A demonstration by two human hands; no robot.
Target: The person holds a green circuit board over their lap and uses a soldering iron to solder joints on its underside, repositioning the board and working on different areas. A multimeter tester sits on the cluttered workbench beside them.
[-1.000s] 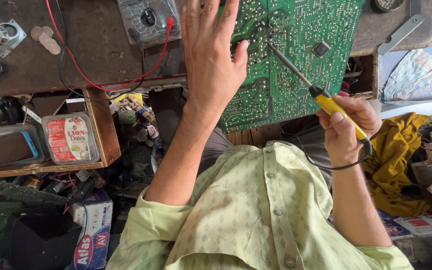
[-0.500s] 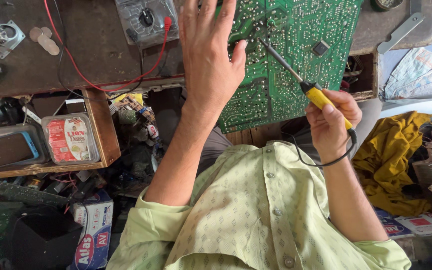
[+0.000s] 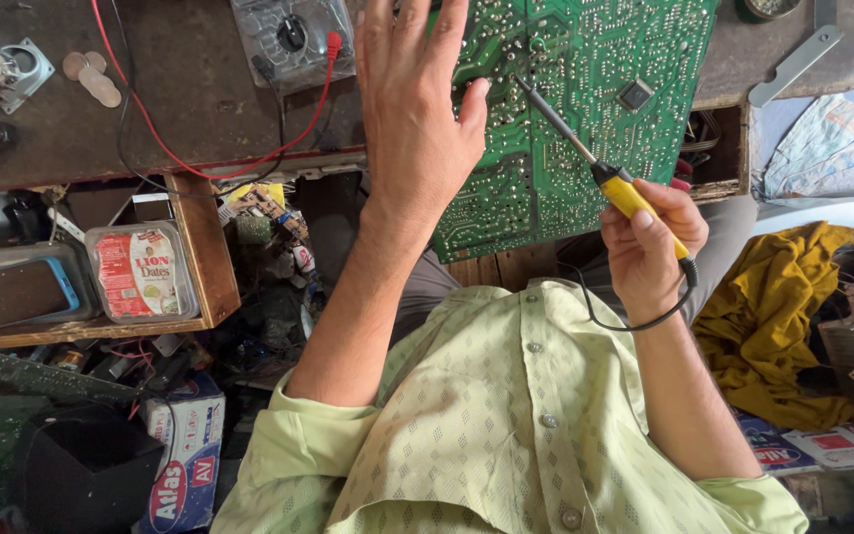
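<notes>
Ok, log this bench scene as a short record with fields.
left hand: flat on the green circuit board, steadying it
right hand: grips the yellow-handled soldering iron
iron tip: on the board's solder side, near the left thumb
bench: red wire, meter
clothing: pale green shirt

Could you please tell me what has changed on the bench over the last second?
The right hand has slid the soldering iron up and left, so its tip now sits on the green circuit board near the left thumb. The left hand stays spread flat on the board, and the grip on the iron is unchanged.
</notes>
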